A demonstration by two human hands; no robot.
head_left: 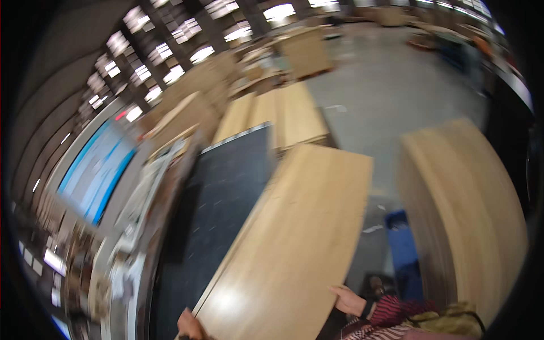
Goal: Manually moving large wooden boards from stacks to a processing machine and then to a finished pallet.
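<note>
A long light-wood panel (pixel 294 238) stretches away from me, tilted, over a dark perforated machine table (pixel 226 198). My right hand (pixel 348 300) grips the panel's near right edge, a striped sleeve behind the wrist. Only a small part of my left hand (pixel 188 324) shows at the lower edge, against the panel's near left corner. The picture is blurred by motion.
A tall stack of wood panels (pixel 464 215) stands on the right beside a blue pallet truck (pixel 405 249). More panel stacks (pixel 283 113) lie beyond the table. A machine with a blue screen (pixel 99 170) runs along the left. Grey floor (pixel 385 90) opens toward the back.
</note>
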